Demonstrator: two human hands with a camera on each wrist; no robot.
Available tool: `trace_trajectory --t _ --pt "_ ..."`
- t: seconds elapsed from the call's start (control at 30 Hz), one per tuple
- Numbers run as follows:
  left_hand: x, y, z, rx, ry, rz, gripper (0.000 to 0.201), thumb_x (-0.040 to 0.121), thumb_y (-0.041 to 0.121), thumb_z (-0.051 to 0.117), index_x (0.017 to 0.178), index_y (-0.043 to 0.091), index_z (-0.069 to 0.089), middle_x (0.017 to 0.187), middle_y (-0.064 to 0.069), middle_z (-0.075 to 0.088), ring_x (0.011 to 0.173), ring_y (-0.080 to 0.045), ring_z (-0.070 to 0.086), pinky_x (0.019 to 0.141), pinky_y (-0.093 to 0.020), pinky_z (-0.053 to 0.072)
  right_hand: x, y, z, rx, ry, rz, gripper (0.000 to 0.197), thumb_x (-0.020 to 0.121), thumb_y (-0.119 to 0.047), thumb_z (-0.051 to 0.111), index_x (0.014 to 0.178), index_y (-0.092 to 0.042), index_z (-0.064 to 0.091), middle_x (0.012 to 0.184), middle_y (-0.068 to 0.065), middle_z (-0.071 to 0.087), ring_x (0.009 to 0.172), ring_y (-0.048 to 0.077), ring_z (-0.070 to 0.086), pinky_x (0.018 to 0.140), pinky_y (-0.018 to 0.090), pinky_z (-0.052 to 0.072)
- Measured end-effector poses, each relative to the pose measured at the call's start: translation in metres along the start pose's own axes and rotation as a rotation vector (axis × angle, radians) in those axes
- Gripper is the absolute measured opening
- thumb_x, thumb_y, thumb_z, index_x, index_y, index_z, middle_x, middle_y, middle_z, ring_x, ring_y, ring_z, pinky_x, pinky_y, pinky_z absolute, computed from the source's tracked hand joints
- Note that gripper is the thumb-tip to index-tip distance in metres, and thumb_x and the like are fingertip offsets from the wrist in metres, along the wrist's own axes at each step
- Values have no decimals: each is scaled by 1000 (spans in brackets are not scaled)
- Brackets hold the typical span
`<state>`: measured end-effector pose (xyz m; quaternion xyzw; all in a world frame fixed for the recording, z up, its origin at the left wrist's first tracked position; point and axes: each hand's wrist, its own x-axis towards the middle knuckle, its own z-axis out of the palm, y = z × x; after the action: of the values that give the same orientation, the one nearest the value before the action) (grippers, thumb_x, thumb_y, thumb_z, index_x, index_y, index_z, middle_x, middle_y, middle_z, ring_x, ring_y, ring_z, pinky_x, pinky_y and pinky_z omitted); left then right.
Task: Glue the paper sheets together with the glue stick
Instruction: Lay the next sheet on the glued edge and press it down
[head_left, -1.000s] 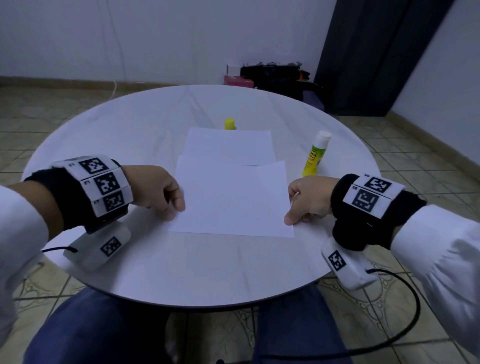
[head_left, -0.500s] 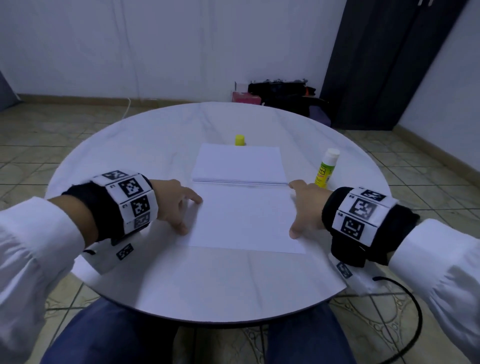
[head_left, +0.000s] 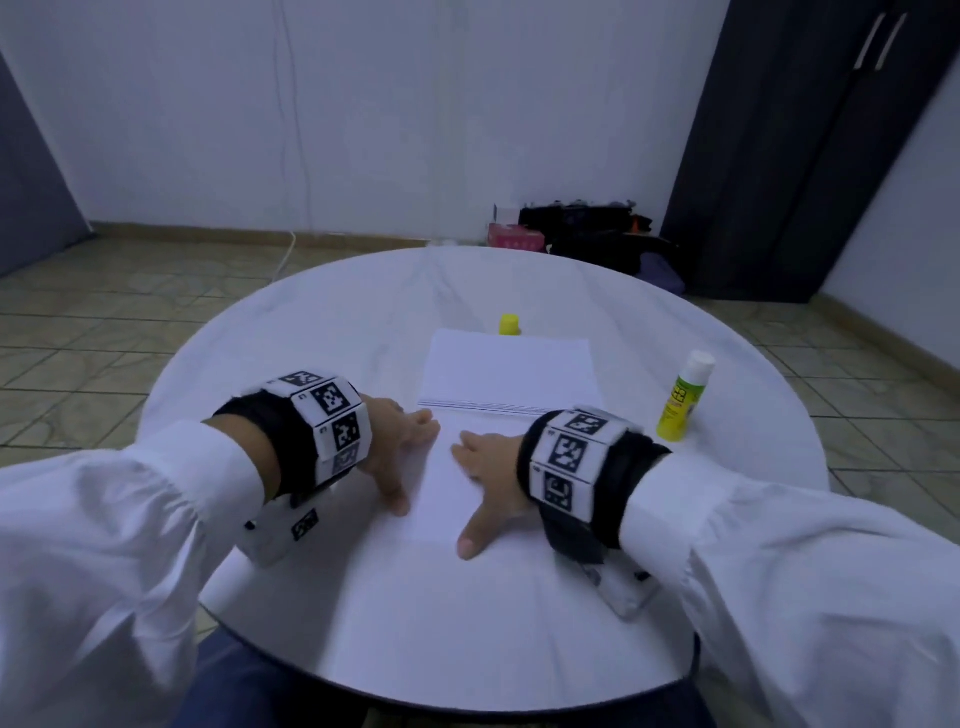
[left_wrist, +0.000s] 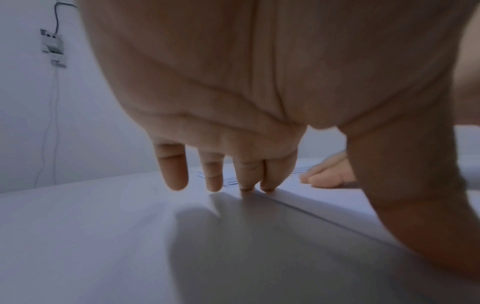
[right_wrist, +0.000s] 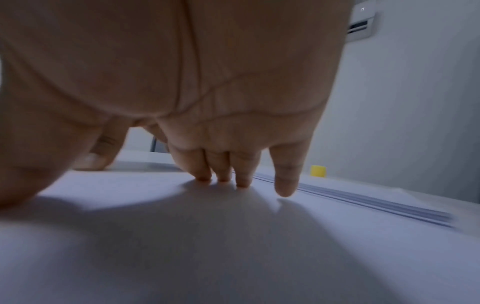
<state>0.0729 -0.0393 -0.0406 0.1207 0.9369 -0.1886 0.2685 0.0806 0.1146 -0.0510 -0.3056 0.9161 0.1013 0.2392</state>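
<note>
A white paper sheet (head_left: 441, 499) lies near me on the round table (head_left: 467, 623), its far edge against a stack of white sheets (head_left: 506, 374). My left hand (head_left: 402, 441) is flat with straight fingers, and its fingertips (left_wrist: 245, 181) press the sheet's (left_wrist: 324, 199) left edge. My right hand (head_left: 485, 462) lies spread on the sheet, with its fingertips (right_wrist: 223, 172) pressing down on the paper (right_wrist: 233, 226). The uncapped green-and-yellow glue stick (head_left: 683, 402) stands upright to the right of both hands. Its yellow cap (head_left: 509, 324) sits behind the stack and also shows in the right wrist view (right_wrist: 318, 171).
Dark bags and a pink box (head_left: 517, 240) lie on the tiled floor beyond the table. A dark cabinet (head_left: 810, 156) stands at the back right. The table's near edge is just above my knees.
Both hands went from loosely curled at the sheet's sides to flat. The right hand slid left across the sheet towards the left hand. The head view tilted up.
</note>
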Motion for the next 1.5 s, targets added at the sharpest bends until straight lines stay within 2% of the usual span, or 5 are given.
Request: trace_trajectory --t 0.47,0.77,0.9,1.3,1.5 --pt "-1 9 -4 15 -11 -6 121 67 67 71 153 23 -1 160 11 -4 147 -13 3 116 -39 16 -58 93 16 16 -173 227 129 68 -54 76 150 -14 -15 158 -2 -19 146 15 -5 119 38 7" --pt "8 120 -55 -68 116 129 125 65 66 74 153 12 2 159 -8 12 146 -24 13 117 -44 16 -53 92 19 -39 -76 200 128 61 -57 79 151 -12 0 157 5 10 144 22 16 116 41 20" --pt "13 142 -63 -61 103 112 128 63 71 72 153 17 -3 159 -9 11 147 -27 14 116 -45 17 -54 96 22 6 -65 188 134 58 -61 79 152 -16 -5 159 5 4 146 21 9 117 43 17" --pt "15 22 -6 1 -28 26 147 51 70 78 151 16 -15 160 4 -14 148 -10 3 119 -40 13 -63 91 16 46 -94 172 129 68 -49 79 150 -11 -13 159 2 -8 146 17 2 117 36 12" --pt "12 6 6 -3 -16 39 144 53 72 76 150 22 -18 159 10 -16 148 -11 -2 119 -41 12 -59 53 1 -38 -213 -10 110 78 -33 75 149 -37 -9 158 1 -17 146 21 -5 116 41 9"
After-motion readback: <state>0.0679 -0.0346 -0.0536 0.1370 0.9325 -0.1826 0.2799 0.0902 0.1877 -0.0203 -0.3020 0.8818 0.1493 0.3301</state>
